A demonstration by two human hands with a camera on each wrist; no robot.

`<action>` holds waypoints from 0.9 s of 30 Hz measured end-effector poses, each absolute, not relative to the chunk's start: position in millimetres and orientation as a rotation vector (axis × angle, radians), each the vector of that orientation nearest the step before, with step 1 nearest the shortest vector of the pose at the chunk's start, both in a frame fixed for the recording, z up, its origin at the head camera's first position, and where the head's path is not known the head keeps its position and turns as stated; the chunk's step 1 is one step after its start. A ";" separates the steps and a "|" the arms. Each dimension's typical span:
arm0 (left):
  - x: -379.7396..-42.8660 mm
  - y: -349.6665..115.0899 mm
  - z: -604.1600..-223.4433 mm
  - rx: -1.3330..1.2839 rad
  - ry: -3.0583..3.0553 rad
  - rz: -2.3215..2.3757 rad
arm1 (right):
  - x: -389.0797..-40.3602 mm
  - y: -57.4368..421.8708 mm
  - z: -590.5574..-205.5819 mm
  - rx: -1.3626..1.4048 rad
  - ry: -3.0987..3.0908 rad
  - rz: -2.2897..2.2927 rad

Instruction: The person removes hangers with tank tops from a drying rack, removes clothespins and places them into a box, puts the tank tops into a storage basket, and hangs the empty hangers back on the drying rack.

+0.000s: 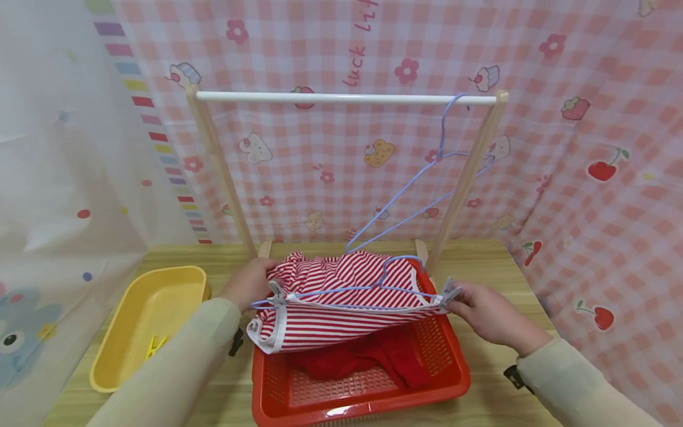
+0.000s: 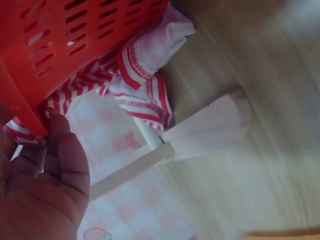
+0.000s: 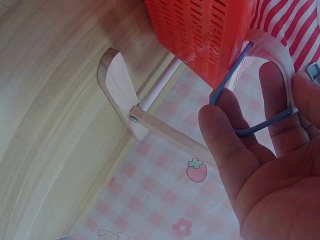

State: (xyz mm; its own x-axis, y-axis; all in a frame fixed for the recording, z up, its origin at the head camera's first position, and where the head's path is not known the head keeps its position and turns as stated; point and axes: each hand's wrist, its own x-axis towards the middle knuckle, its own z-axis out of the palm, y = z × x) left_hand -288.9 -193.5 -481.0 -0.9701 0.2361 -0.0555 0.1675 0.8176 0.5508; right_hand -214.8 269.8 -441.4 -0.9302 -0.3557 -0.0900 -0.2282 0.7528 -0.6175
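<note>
A red-and-white striped garment (image 1: 331, 329) with white trim lies over the red basket (image 1: 363, 409), and a blue hanger (image 1: 341, 290) runs along its upper edge. Grey clothespins (image 1: 450, 293) sit at both ends of the hanger. My right hand (image 1: 488, 314) holds the hanger's right end; in the right wrist view, its fingers curl about the blue wire and white trim (image 3: 272, 40). At the left end, my left hand (image 1: 251, 284) grips the garment, fingertips partly hidden behind the cloth. The left wrist view has these fingers (image 2: 72, 160) bent up by the basket rim.
Behind the basket stands a wooden rack with a white rod (image 1: 341, 98); another blue hanger (image 1: 395, 198) hangs near its right post. Red cloth (image 1: 368, 359) lies inside the basket. To the left, a yellow tray (image 1: 152, 290) contains a yellow clothespin (image 1: 155, 346).
</note>
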 end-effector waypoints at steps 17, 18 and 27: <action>-282.2 -189.5 -468.5 0.280 2.986 0.883 | -214.4 263.6 -440.9 -0.451 2.768 -0.916; -281.4 -189.0 -467.2 0.274 2.971 0.936 | -214.3 263.5 -441.2 -0.451 2.768 -0.920; -278.7 -189.3 -451.6 0.397 2.778 1.358 | -213.6 263.0 -441.6 -0.449 2.773 -0.923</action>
State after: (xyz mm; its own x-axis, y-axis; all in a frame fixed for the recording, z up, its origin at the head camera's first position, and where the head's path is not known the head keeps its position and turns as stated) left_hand -278.7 -189.3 -451.6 -0.9673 0.2373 0.0896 0.2164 0.5880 0.7794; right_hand -213.6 263.0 -441.6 -0.9373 -0.3398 -0.0778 -0.2253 0.7610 -0.6083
